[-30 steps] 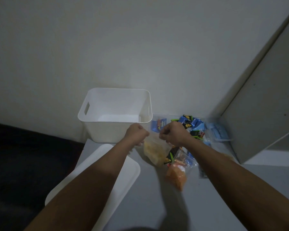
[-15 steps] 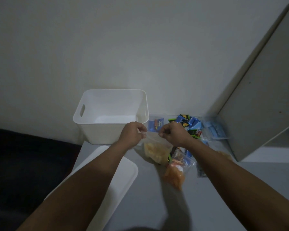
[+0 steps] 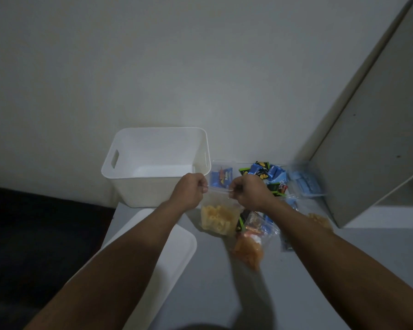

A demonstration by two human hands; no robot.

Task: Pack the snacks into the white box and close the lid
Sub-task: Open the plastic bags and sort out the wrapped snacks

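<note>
A clear zip bag of yellow snacks (image 3: 218, 217) hangs between my hands, just right of the white box (image 3: 153, 160). My left hand (image 3: 188, 190) pinches the bag's top left corner and my right hand (image 3: 248, 192) pinches its top right corner. The box stands open against the wall and shows nothing inside. Its white lid (image 3: 153, 263) lies flat on the table, partly under my left forearm. A bag of orange snacks (image 3: 248, 248) lies below the held bag. Blue and green wrapped snacks (image 3: 262, 172) sit in a pile to the right.
A grey table (image 3: 308, 270) carries everything. A tilted white shelf panel (image 3: 367, 144) rises at the right, close to the snack pile. A dark area (image 3: 34, 234) lies off the table's left edge. Another clear bag with yellow snacks (image 3: 320, 221) lies near the panel.
Both hands have lifted the yellow snack bag and pulled its top edge taut between them. The hands are now slightly further apart.
</note>
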